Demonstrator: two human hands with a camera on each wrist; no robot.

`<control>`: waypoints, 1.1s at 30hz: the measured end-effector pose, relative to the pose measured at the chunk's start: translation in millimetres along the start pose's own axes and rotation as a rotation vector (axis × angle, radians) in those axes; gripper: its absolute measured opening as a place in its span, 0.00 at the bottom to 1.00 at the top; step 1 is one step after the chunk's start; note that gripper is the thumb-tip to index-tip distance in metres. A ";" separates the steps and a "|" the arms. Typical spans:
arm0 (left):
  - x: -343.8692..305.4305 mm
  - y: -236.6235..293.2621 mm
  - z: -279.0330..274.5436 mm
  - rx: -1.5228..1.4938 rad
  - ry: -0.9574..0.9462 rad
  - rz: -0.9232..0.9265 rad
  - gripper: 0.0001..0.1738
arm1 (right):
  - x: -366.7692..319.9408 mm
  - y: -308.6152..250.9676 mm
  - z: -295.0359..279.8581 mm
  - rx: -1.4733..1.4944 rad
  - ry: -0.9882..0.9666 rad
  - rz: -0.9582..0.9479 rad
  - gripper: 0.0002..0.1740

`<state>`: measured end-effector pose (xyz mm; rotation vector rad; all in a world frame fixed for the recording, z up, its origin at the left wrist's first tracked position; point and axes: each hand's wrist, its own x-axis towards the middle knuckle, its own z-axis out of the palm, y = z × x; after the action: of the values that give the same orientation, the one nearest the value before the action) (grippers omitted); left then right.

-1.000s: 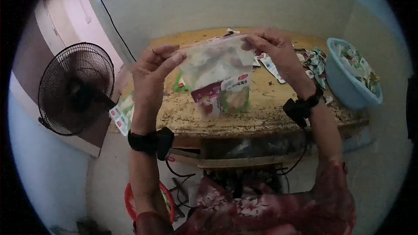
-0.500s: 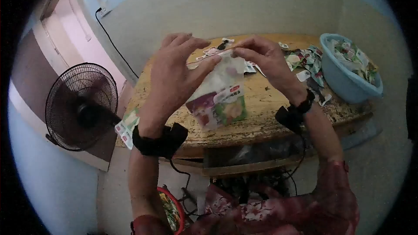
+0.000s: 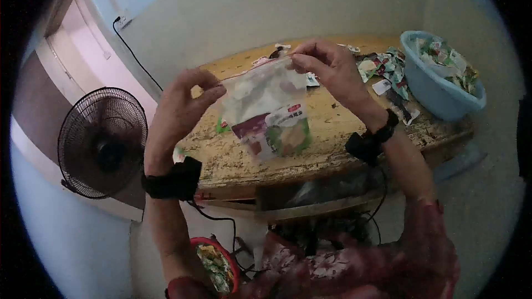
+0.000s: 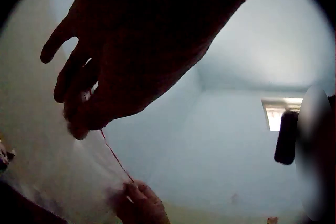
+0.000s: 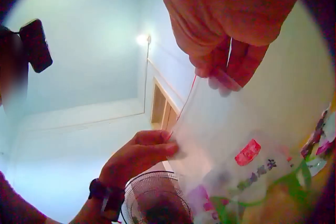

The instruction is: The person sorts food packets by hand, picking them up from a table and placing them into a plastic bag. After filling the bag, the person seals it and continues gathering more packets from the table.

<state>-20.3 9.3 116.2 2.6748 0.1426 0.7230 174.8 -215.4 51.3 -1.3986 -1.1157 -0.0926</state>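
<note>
Hanging above the table in the head view is a translucent zip-lock bag (image 3: 260, 97) with a thin red strip along its top edge. Purple and green-and-white printed areas show on its lower half. My left hand (image 3: 180, 108) pinches the top left corner between thumb and forefinger. At the top right corner, thumb and fingers of my right hand (image 3: 332, 75) grip the edge. The red strip runs taut between both hands in the right wrist view, where a red logo shows on the bag (image 5: 231, 124). My left hand (image 4: 126, 50) is a dark silhouette in its own wrist view.
A worn wooden table (image 3: 343, 144) stands before me, with crumpled printed wrappers (image 3: 388, 69) at its back right. Beside them a blue basin (image 3: 438, 88) holds more wrappers. A black fan (image 3: 102, 144) stands at the left. Below, a red-rimmed basket (image 3: 235, 271) holds packets.
My left hand moved in toward the right hand, slackening the bag's top, then drew back left to the corner. The bag's top edge is stretched out again.
</note>
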 end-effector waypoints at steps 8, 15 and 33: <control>-30.0 -15.3 24.2 -0.725 0.132 -0.144 0.14 | -4.2 -11.4 10.9 0.118 -0.020 -0.003 0.11; -33.0 -1.6 50.1 -0.596 0.216 -0.150 0.10 | -1.3 -0.4 7.6 -0.114 -0.047 -0.067 0.10; -21.5 -42.5 73.8 -0.647 -0.331 -0.304 0.18 | -1.3 50.0 -15.4 -0.033 -0.726 0.384 0.11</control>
<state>-1.7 21.1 31.2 2.0479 0.1851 0.1750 214.8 -215.8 17.6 -1.7055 -1.3963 0.7256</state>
